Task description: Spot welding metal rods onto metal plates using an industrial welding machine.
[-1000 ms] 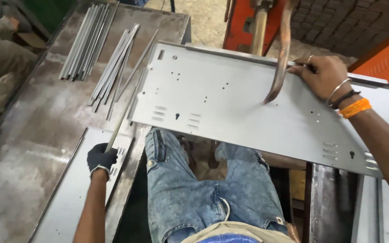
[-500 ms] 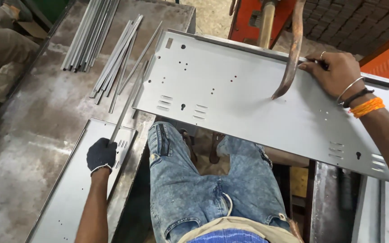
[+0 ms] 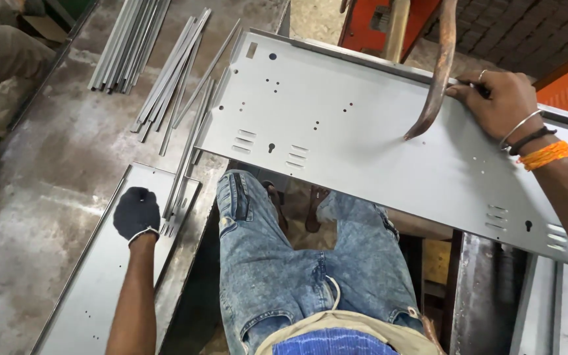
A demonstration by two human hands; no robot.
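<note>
1. Punched sheet-metal panel (image 3: 363,138), right: smooth, matt grey.
2. Curved lever (image 3: 436,72), far right: rusty, rough metal.
3. Workbench (image 3: 41,177), left: scuffed, stained steel.
4. Left hand (image 3: 137,213): black cloth glove.

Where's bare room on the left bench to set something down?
Bare steel left of the rods, above the small panel under the gloved left hand. Crowded where rods run toward the big panel, which the right hand steadies.

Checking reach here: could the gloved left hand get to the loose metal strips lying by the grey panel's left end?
Probably yes: the left hand rests on a flat sheet just below the metal strips, and nothing lies between them.
</note>
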